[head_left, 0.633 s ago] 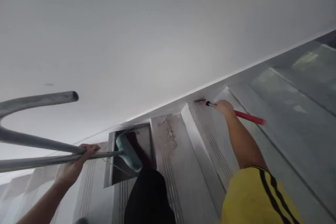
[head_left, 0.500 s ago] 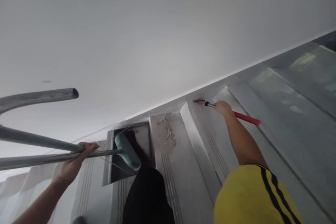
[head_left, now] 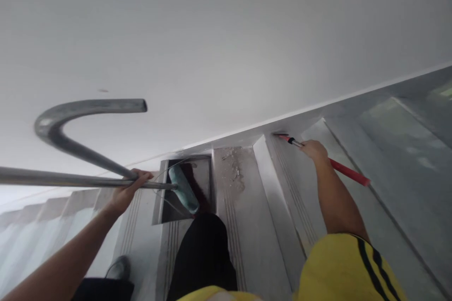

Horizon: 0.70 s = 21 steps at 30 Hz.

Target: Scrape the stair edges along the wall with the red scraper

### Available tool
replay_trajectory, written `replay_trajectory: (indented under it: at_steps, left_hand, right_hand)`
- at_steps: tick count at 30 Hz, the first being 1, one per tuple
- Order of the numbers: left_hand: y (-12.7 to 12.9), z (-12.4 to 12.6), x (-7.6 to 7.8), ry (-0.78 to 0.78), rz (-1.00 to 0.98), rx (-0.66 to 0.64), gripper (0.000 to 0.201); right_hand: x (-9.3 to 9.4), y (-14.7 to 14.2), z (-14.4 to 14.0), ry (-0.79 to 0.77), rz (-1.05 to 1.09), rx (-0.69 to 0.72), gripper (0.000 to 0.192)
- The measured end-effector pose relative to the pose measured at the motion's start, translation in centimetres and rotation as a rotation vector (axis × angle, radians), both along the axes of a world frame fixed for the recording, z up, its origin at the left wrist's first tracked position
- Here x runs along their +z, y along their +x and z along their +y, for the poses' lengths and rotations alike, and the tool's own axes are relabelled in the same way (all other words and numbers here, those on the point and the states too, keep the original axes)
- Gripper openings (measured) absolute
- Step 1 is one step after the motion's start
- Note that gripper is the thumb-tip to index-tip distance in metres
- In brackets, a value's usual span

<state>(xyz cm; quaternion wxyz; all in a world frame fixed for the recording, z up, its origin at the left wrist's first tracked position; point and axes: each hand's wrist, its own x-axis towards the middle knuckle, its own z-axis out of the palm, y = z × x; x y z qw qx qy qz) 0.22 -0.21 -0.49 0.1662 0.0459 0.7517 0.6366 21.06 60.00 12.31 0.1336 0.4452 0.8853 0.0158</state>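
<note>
My left hand (head_left: pixel 126 192) grips a long metal pole (head_left: pixel 60 179) together with a hooked metal rod (head_left: pixel 67 117). The pole ends in a green paint roller (head_left: pixel 183 189) that lies over a dark rectangular paint tray (head_left: pixel 165 188) on a stair step. My right hand (head_left: pixel 314 150) reaches out and holds a red-handled brush (head_left: pixel 348 172). The brush's tip (head_left: pixel 280 136) touches the corner where the white wall (head_left: pixel 212 47) meets a grey stair step (head_left: pixel 293 188). My yellow sleeve with black stripes (head_left: pixel 349 268) fills the lower right.
Grey stairs (head_left: pixel 254 235) with grooved edges run down to the left and up to the right. White paint or plaster debris (head_left: pixel 233 169) lies on one step. My black trouser leg (head_left: pixel 203 254) and a dark shoe (head_left: pixel 118 268) stand below the tray.
The view has shifted, so everything sits further right. The hooked rod has swung into fuller view. My left hand stays on the pole and my right hand stays at the corner with the brush.
</note>
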Motion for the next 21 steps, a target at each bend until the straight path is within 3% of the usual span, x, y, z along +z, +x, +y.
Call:
replay_trajectory:
  at_steps: [4, 8, 11, 14, 17, 19, 21]
  left_hand:
    - [0.2, 0.1, 0.2, 0.08, -0.006, 0.004, 0.035]
    - [0.1, 0.1, -0.5, 0.144, 0.004, -0.012, 0.031]
    - [0.0, 0.0, -1.7, 0.163, 0.042, -0.027, 0.028]
    - [0.1, -0.4, -2.0, 0.058, 0.052, -0.033, 0.03]
    - [0.9, -1.2, 0.6, -0.121, -0.013, -0.04, 0.053]
    - [1.9, -2.1, 4.3, -0.153, 0.013, -0.048, 0.074]
    - [2.9, -3.1, 9.0, -0.153, 0.103, -0.047, 0.079]
  right_hand:
    - [-0.9, 0.8, -0.9, -0.041, -0.127, 0.006, 0.038]
    - [-1.6, 3.2, -3.7, 0.006, -0.059, 0.027, 0.035]
    - [-2.4, 5.6, -9.1, 0.05, 0.12, -0.029, 0.033]
    - [-3.3, 7.1, -17.2, -0.101, 0.332, -0.091, 0.027]
    - [-3.2, 6.8, -26.1, -0.448, 0.526, -0.196, 0.025]
    - [-2.3, 5.6, -31.6, -0.69, 0.669, -0.327, 0.023]
    - [-0.8, 4.0, -36.4, -0.912, 0.781, -0.476, 0.018]
